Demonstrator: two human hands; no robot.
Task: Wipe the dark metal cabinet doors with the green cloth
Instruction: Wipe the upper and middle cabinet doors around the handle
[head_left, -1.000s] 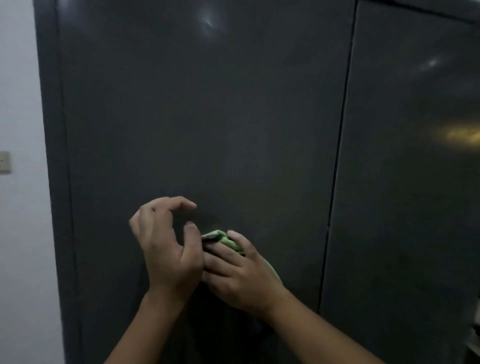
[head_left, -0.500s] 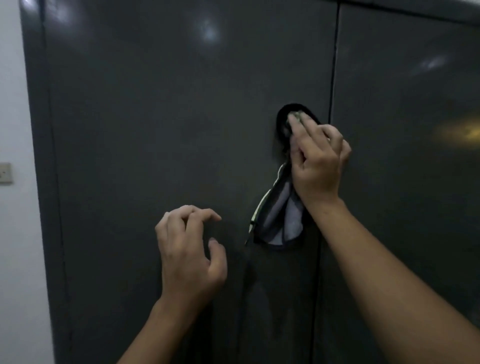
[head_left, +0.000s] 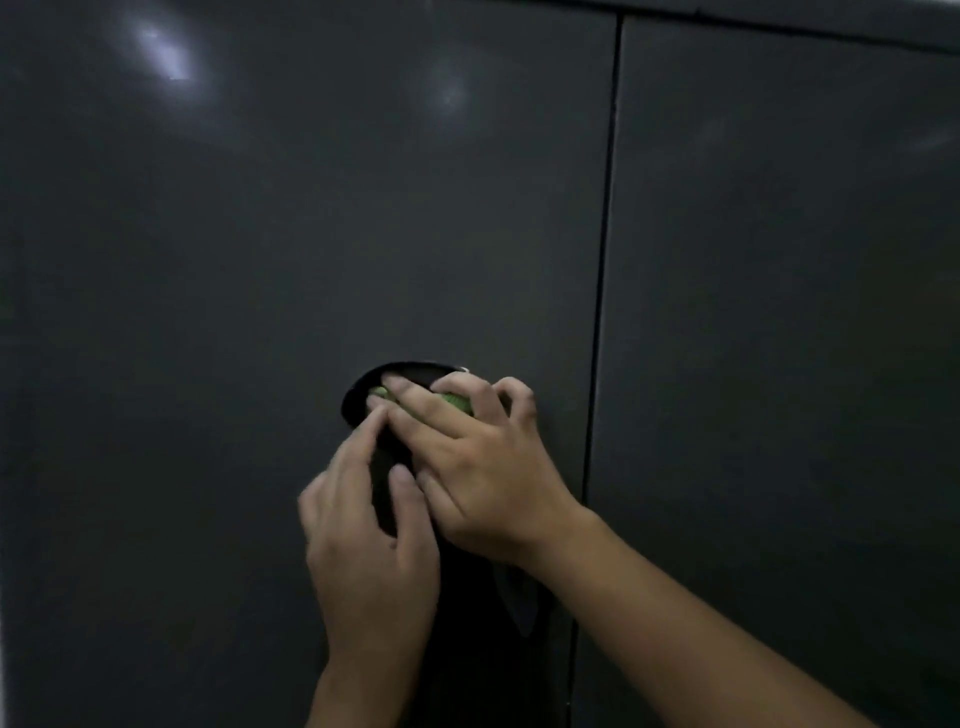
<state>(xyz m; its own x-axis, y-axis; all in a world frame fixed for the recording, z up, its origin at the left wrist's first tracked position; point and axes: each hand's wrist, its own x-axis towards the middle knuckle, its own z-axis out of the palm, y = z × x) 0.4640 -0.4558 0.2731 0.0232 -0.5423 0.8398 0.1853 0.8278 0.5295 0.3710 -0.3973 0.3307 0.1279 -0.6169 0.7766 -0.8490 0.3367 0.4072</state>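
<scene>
Head view, close on a dark metal cabinet, dim light. Two doors fill the frame: left door (head_left: 260, 260) wide, right door (head_left: 779, 312) narrower, with a thin vertical seam (head_left: 605, 260) between them. Pale glare patches (head_left: 166, 52) sit high on the left door.

Green cloth (head_left: 453, 401): bunched against the left door, low and towards the seam but not on it. Only small strips of green show between the knuckles. A dark rounded edge pokes out above and to the left of the hand (it looks like the cloth's darker side, though the light is too poor to be certain).

Right hand (head_left: 483, 467): lies on top of the cloth, palm towards the door. Its fingers (head_left: 415, 410) are partly clenched over the bunch and grasp it, the forefinger lying straighter across the top. The forearm comes in from the lower right and crosses the seam.

Left hand (head_left: 363, 551): just below and left of the right hand, touching it, somewhat blurred. Its fingers (head_left: 363, 436) are released and stretched upward, the forefinger tip at the cloth's left edge and the thumb upright beside the right thumb. A dark patch shows between thumb and forefinger; what it is cannot be told. The wrist rises from the bottom edge.
</scene>
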